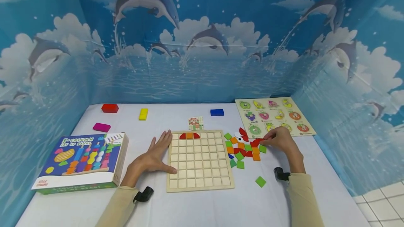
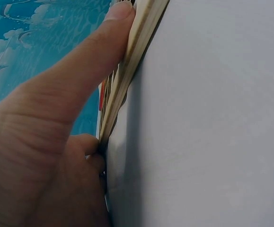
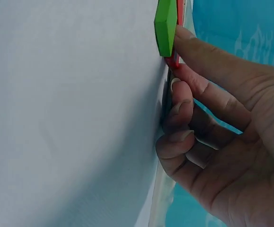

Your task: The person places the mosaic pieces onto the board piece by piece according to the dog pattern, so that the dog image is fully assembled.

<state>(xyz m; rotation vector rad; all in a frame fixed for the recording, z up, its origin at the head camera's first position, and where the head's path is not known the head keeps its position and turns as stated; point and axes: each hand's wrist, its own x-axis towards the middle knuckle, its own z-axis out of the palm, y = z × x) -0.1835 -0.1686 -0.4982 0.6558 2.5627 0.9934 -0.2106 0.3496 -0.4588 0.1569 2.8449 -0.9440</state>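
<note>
My left hand (image 1: 153,158) rests with fingers spread along the left edge of a wooden grid board (image 1: 199,164). In the left wrist view, its thumb (image 2: 96,54) lies on the board's edge. Two red quarter-round tiles (image 1: 196,136) flank an orange square tile (image 1: 189,135) in the board's top row. Right of the board, my right hand (image 1: 281,141) pinches a red tile (image 3: 172,61) between thumb and fingertips, at the edge of a pile of loose tiles (image 1: 248,153). A green square tile (image 3: 165,28) partly covers that red tile in the right wrist view.
A small pattern card (image 1: 196,123) lies behind the board. At the back right is a fruit puzzle board (image 1: 271,115), and a bead-set box (image 1: 82,160) is at left. Red (image 1: 109,108), yellow (image 1: 143,114), blue (image 1: 217,112) and magenta (image 1: 101,127) blocks lie toward the back.
</note>
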